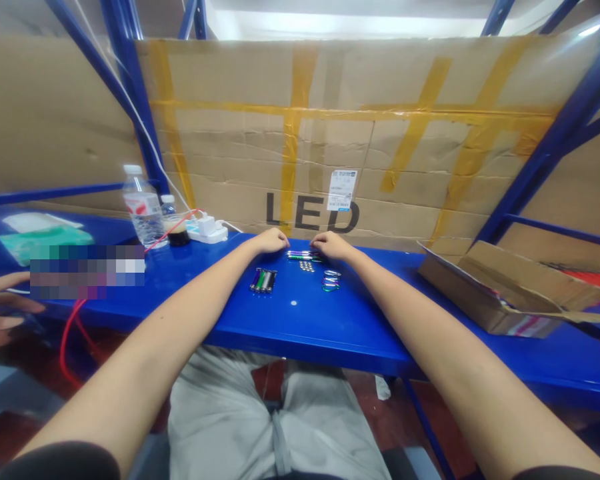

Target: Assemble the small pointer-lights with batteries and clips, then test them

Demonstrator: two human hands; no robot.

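Observation:
My left hand (pixel 271 240) and my right hand (pixel 331 245) rest on the blue shelf top (pixel 300 320), both curled round the ends of a small flashlight (pixel 300 255) lying between them. Just below it sit small silver button cells (pixel 307 267). A row of several small coloured flashlights (pixel 263 280) lies side by side in front of my left hand. A few coloured carabiner clips (pixel 331 280) lie in front of my right hand.
A water bottle (pixel 143 207), a smaller dark bottle (pixel 175 223) and a white power strip (pixel 207 230) stand at the left. An open cardboard box (pixel 510 287) lies at the right. A taped cardboard wall marked LED (pixel 330 133) backs the shelf. Another person's hand (pixel 3 307) shows at far left.

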